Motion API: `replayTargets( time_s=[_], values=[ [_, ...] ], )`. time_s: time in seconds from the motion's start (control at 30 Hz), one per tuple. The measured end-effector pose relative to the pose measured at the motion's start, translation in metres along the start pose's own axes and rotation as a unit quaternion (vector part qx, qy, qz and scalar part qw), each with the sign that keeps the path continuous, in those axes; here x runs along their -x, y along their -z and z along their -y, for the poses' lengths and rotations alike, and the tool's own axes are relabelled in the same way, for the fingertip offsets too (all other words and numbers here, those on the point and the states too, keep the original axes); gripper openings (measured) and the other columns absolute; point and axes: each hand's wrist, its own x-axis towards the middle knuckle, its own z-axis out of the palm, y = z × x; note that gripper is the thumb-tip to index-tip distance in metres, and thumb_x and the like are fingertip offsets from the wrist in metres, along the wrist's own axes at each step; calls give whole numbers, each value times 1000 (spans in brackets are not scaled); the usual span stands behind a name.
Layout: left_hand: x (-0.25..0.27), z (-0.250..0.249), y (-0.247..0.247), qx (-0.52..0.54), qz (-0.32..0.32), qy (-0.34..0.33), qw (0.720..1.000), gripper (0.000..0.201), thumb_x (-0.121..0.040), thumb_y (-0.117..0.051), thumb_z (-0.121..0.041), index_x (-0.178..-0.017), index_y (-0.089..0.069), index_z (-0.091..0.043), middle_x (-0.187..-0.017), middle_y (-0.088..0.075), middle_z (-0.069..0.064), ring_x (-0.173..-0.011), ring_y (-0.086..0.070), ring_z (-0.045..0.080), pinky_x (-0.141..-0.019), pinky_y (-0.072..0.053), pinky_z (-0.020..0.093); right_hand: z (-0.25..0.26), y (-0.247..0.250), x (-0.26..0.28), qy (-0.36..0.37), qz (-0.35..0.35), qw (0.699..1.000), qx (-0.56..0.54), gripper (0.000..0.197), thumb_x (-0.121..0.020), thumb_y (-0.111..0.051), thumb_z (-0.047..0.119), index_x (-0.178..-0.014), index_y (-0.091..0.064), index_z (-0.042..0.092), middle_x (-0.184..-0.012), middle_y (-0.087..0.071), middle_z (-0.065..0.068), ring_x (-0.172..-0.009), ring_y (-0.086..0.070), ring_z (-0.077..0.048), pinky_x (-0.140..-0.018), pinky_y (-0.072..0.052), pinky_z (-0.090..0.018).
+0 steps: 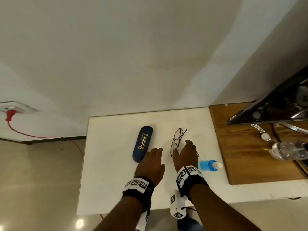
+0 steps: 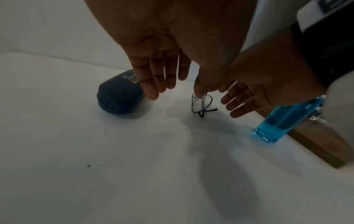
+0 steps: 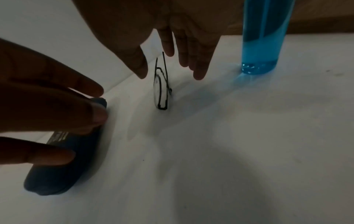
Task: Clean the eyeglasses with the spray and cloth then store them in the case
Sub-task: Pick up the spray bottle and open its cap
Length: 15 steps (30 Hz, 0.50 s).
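The thin black-framed eyeglasses lie folded on the white table. To their left lies the shut dark blue case with gold lettering. A blue spray bottle stands at the right. My left hand hovers with straight fingers beside the case's near end. My right hand is spread over the near end of the glasses. In the right wrist view the glasses sit between the thumb and fingers, which do not grip them. I see no cloth.
A wooden board lies on the table's right part, carrying a wristwatch, a clear plastic bottle and a dark slanted object. A wall stands behind the table. A red cable runs from a wall socket at left.
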Motion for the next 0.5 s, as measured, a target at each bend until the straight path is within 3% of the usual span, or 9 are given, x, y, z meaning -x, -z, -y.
replayTargets(
  time_s=[0.2,0.33,0.5],
  values=[
    [-23,13,-28,10,-19,1,1000,64,-96,-52,-35,-151,-22,-19,-153,-33,0,-139,-34,18,-107,-40,31,-10,-23,-19,28,-38,999,0,49,-93,-59,36,-133,-44,13,-135,-52,-11,-123,-50,-31,-103,-39,-39],
    [-24,27,-46,12,-62,-21,998,63,-96,-54,-34,-150,-25,-18,-152,-35,2,-138,-35,20,-109,-39,33,-16,-32,-21,35,-71,997,4,53,-93,-61,37,-136,-42,14,-139,-49,-8,-127,-47,-28,-104,-40,-38],
    [-1,38,-48,4,-115,-17,993,53,-94,-56,-33,-142,-40,-18,-140,-47,3,-127,-46,23,-98,-48,37,-20,-39,-2,63,-75,995,0,60,-90,-64,37,-140,-38,15,-144,-45,-9,-130,-45,-28,-106,-39,-39]
  ],
)
